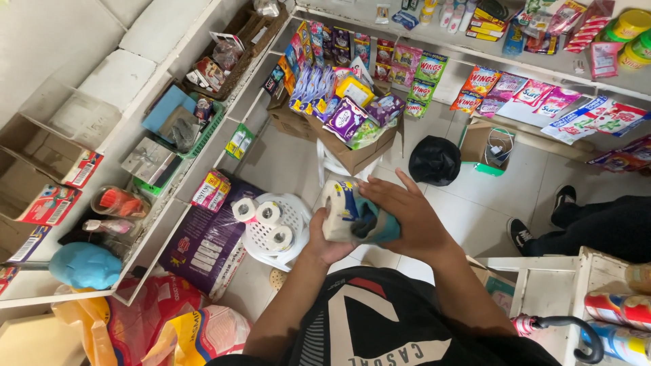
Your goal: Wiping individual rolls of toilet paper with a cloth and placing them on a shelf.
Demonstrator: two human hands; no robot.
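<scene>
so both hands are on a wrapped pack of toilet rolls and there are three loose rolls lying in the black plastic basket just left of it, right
Not quite: the basket is white, not black. The head view shows the left hand under the wrapped pack of toilet rolls and the right hand over it, with three loose rolls lying in that white plastic basket just to the left.

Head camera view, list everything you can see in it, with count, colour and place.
Tissue roll pack: one, white and blue, held in both hands.
Loose tissue rolls: three, white, on the white plastic stool.
Cardboard box: one, brown, full of packets, behind the stool.
Black bag: one, on the floor.
Hanging sachets: many, mixed colours, along the shelf edge.
Purple sack: one, beside the stool.
Another person's shoes: two, black, at right.
Left hand: under the pack.
Right hand: over the pack.
</scene>
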